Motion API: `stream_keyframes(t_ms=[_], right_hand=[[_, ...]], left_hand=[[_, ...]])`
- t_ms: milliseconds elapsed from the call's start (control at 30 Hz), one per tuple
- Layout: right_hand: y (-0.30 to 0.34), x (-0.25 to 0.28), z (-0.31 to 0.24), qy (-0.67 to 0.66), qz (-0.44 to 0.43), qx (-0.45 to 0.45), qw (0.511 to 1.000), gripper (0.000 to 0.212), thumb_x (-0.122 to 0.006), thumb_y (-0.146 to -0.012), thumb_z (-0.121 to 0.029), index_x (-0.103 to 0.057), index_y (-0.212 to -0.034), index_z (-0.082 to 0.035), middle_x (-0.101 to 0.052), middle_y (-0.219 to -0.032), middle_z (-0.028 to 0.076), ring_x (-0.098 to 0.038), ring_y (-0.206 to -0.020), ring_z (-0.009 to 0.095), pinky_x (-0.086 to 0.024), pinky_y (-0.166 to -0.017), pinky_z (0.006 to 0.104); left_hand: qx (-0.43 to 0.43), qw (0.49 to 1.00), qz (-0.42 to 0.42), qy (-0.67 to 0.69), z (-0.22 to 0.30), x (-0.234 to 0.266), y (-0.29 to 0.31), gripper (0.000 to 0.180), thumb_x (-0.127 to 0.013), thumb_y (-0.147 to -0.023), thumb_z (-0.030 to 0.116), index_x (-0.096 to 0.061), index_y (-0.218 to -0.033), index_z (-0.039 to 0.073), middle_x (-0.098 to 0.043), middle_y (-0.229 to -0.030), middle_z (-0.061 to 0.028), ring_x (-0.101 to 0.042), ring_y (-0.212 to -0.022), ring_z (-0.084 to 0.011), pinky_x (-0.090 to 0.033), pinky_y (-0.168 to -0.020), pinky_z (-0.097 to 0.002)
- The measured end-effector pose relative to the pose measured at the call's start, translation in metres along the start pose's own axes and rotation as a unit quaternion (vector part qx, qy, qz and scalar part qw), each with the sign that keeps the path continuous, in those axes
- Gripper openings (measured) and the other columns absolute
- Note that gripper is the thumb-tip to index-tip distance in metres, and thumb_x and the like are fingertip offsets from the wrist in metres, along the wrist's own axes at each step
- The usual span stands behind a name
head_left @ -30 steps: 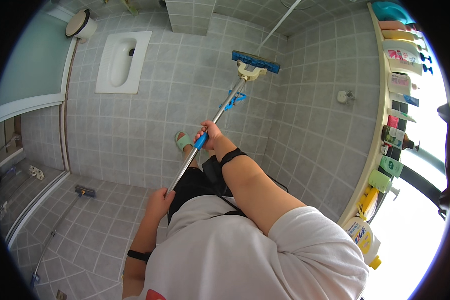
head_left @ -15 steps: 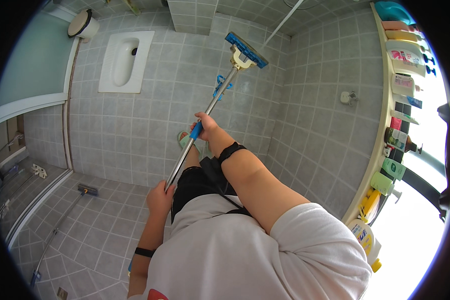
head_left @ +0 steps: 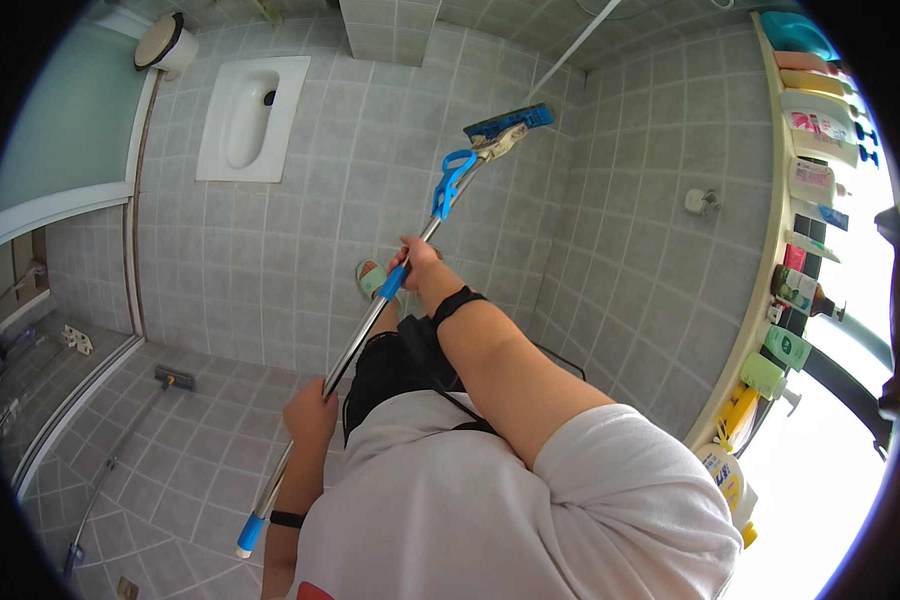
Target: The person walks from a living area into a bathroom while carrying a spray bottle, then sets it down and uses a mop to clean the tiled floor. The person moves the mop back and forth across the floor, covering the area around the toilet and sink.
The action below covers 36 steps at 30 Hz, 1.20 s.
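Both my hands are closed on a mop with a shiny metal pole (head_left: 348,352). My right hand (head_left: 417,262) grips it at the blue sleeve midway along, thumb side up. Lower down, my left hand (head_left: 310,412) is wrapped round the bare metal near my hip. A blue end grip (head_left: 251,535) sticks out below, beside my left forearm. At the far end sits the blue mop head (head_left: 510,122) on a cream bracket, near the right wall. A bright blue lever (head_left: 454,182) is fixed to the pole just behind it.
A white squat toilet (head_left: 253,118) is set in the grey tiled floor, with a lidded bin (head_left: 166,48) left of it. A long-handled floor brush (head_left: 175,379) lies lower left by a glass partition. Several bottles line the ledge (head_left: 767,235) at right. A tap (head_left: 701,202) juts from the wall.
The mop head has shifted right and nearer, and the pole has turned, so the blue lever now shows broadside. The blue end grip has come into sight. Both hands keep their hold.
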State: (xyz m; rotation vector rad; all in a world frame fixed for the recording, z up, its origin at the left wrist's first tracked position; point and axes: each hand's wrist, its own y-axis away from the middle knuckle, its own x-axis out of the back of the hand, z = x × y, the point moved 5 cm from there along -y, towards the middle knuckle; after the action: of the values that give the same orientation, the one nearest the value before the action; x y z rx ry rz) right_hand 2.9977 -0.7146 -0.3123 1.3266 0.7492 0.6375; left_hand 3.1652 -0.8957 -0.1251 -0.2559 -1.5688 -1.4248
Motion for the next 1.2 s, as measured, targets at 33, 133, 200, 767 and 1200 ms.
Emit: stream_keyframes(t_ms=[33, 133, 200, 767, 1200], right_hand=[[0.003, -0.001, -0.01, 0.001, -0.004, 0.019, 1.0, 0.027, -0.051, -0.085, -0.024, -0.038, -0.066, -0.011, -0.039, -0.054, 0.003, -0.043, -0.047, 0.019, -0.043, -0.055, 0.0396], [0.01, -0.007, -0.03, 0.006, -0.03, 0.015, 0.999, 0.028, -0.051, -0.084, -0.024, -0.035, -0.064, -0.013, -0.037, -0.05, 0.001, -0.042, -0.045, 0.017, -0.043, -0.055, 0.0388], [0.011, -0.012, -0.033, -0.004, -0.073, -0.018, 0.997, 0.028, -0.051, -0.083, -0.023, -0.035, -0.062, -0.014, -0.036, -0.048, 0.0, -0.04, -0.044, 0.016, -0.044, -0.057, 0.0379], [0.004, -0.02, -0.295, 0.675, 0.24, 0.443, 0.539, 0.091, -0.065, -0.067, -0.051, -0.026, -0.136, -0.008, -0.026, -0.14, 0.017, -0.031, -0.127, 0.03, -0.032, -0.098, 0.0465], [0.11, -0.065, -0.186, 0.698, 0.243, 0.512, 0.438, 0.041, -0.055, -0.079, -0.047, -0.061, -0.07, -0.008, -0.063, -0.071, 0.014, -0.061, -0.071, 0.033, -0.049, -0.063, 0.0405]], left_hand=[[-0.025, 0.999, 0.023, 0.0, 0.007, 0.001, -0.002, 0.021, -0.067, -0.069, 0.019, -0.057, -0.081, 0.006, -0.057, -0.065, -0.0138, -0.057, -0.068, -0.0347, -0.044, -0.059, -0.0435], [-0.1, 0.986, 0.123, 0.041, 0.021, 0.011, -0.011, 0.02, -0.066, -0.069, 0.018, -0.056, -0.08, 0.005, -0.057, -0.064, -0.0137, -0.057, -0.066, -0.0345, -0.044, -0.06, -0.0431], [-0.071, 0.993, 0.029, 0.091, 0.019, 0.005, -0.021, 0.02, -0.066, -0.069, 0.017, -0.056, -0.081, 0.004, -0.057, -0.066, -0.0137, -0.057, -0.068, -0.0345, -0.044, -0.061, -0.0425], [0.01, 0.983, -0.158, 0.093, 0.032, 0.042, 0.027, 0.023, -0.066, -0.071, 0.018, -0.053, -0.083, 0.003, -0.058, -0.073, -0.0174, -0.057, -0.072, -0.0372, -0.044, -0.062, -0.0431], [-0.021, 0.969, -0.159, 0.186, 0.058, -0.01, -0.009, 0.024, -0.066, -0.072, 0.017, -0.051, -0.083, 0.002, -0.057, -0.077, -0.0195, -0.056, -0.077, -0.0381, -0.043, -0.064, -0.0425]])
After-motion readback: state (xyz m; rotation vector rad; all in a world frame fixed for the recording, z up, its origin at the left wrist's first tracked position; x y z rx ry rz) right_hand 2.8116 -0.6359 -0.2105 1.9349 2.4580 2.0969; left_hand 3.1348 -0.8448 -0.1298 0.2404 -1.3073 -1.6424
